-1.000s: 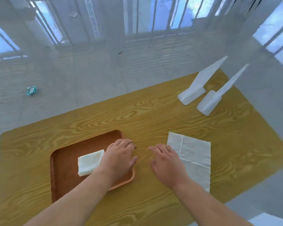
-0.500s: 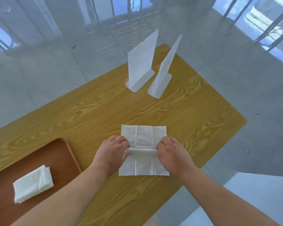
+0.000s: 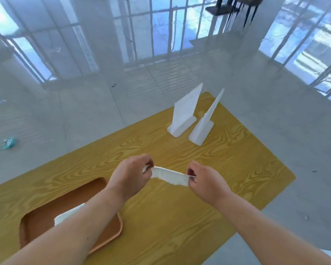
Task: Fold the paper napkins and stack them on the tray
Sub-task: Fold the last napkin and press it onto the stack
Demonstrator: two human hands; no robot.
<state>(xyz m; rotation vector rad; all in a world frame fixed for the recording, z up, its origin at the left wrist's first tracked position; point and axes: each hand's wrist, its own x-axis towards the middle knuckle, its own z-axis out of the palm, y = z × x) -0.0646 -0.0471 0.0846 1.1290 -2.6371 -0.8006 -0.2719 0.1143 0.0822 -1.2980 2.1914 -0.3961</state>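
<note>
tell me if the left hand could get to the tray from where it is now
Probably yes. The left hand pinches one end of the napkin above the table, and the tray lies just under its forearm with nothing between; but it shares the napkin with the right hand.

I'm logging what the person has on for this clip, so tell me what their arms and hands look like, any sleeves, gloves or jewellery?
Both forearms are bare up to the bottom edge of the picture, with no sleeves in view. The left hand and right hand wear no gloves. No watch, bracelet or ring shows on either wrist or on the fingers that can be seen.
</note>
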